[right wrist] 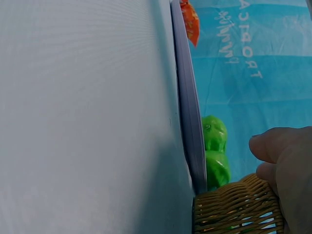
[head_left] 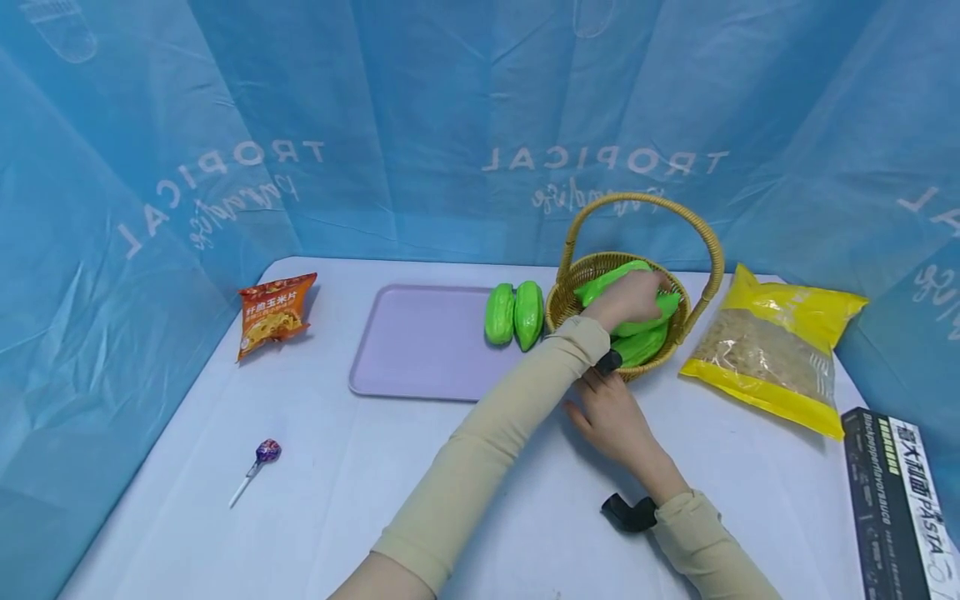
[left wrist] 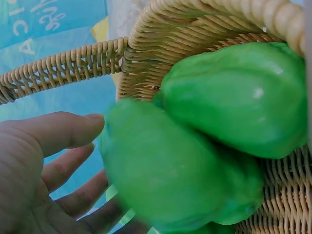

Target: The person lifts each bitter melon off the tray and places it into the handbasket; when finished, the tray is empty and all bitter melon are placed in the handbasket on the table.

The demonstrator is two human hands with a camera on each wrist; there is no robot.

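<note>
A wicker basket [head_left: 708, 229] with a tall handle holds several shiny green ribbed fruits [left wrist: 234, 97] that look like starfruit. My left hand [head_left: 630, 300] reaches into it from above. Its thumb touches the end of the nearest green fruit [left wrist: 161, 170], and its fairly straight fingers pass partly behind that fruit, tips hidden. Low at the basket's near side, my right hand [head_left: 618, 425] lies with extended fingers at the wicker wall [right wrist: 239, 207], thumb spread away. Two more green fruits [head_left: 514, 315] lie side by side on the right end of a lilac tray [head_left: 420, 342].
Right of the basket lies a yellow bag [head_left: 780, 342], with a black pasta box [head_left: 896, 500] at the right edge. An orange snack packet [head_left: 276, 312] and a lollipop [head_left: 262, 458] are on the left. A blue curtain [head_left: 450, 125] hangs behind the white table.
</note>
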